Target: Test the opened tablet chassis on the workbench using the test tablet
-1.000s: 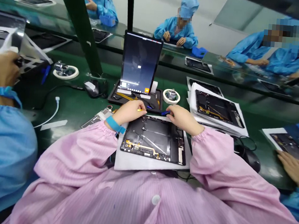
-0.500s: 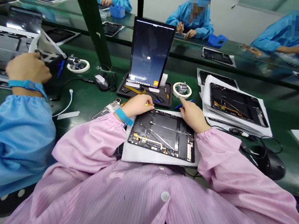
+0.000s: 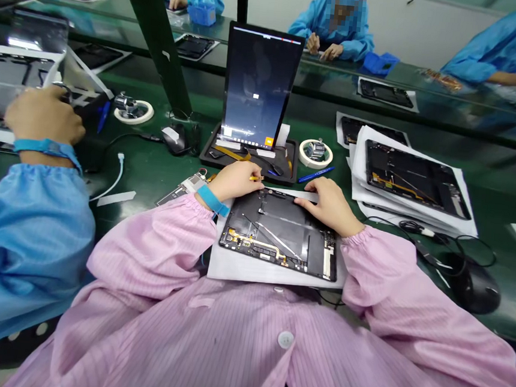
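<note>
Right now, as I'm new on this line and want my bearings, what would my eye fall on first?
The opened tablet lies on a white sheet in front of the person, with the left hand pinching a small yellow piece and the right hand resting at its far edge. Behind it a lit screen stands upright in a black tray.

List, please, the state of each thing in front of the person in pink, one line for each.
open tablet, lying flat on a white sheet, back cover off, insides showing.
standing tablet, upright in a tray, screen lit.
left hand, pinched on a small yellow piece.
right hand, open, fingers on the open tablet's far edge.
blue pen, lying free.
white cable, end unplugged.
</note>
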`<action>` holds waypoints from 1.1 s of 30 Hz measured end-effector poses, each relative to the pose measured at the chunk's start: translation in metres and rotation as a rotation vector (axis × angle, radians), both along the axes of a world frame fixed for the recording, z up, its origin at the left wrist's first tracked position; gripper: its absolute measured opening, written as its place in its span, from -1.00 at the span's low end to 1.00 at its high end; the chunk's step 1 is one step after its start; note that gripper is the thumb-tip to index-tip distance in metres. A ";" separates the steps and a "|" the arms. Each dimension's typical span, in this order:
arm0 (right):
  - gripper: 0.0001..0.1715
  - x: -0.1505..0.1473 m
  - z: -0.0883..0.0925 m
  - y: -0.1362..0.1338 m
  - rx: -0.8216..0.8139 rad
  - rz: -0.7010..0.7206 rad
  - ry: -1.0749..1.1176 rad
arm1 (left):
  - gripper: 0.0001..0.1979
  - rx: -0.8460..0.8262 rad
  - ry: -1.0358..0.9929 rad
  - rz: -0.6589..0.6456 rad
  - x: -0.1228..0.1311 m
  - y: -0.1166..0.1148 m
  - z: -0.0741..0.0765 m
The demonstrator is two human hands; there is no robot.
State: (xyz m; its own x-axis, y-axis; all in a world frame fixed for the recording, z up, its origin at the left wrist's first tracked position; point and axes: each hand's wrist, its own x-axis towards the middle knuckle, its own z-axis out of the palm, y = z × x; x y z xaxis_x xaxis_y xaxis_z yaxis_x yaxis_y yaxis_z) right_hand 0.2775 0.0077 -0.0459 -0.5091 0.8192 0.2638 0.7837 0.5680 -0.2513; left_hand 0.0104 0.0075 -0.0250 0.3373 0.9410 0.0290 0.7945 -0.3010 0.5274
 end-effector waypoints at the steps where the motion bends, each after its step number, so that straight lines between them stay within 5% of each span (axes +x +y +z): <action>1: -0.63 0.001 0.000 0.001 -0.013 -0.003 0.003 | -0.86 -0.002 0.000 0.003 0.000 0.000 0.001; 8: -0.72 0.002 -0.005 0.006 -0.184 0.054 0.083 | -0.84 -0.029 -0.014 0.018 0.000 0.001 0.000; 24: -0.80 -0.005 -0.003 -0.005 -0.133 -0.036 0.016 | -0.80 -0.031 -0.079 0.002 -0.007 0.002 0.004; 33: -0.80 -0.005 -0.002 -0.008 -0.101 -0.054 0.041 | -0.67 -0.167 -0.099 -0.046 -0.017 0.002 0.015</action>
State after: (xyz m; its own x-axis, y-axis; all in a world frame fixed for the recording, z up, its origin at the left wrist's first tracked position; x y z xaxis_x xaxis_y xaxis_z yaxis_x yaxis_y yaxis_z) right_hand 0.2728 -0.0003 -0.0480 -0.4542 0.8686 0.1980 0.8004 0.4955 -0.3374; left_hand -0.0063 0.0095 -0.0098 0.3829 0.9193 -0.0908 0.7241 -0.2377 0.6475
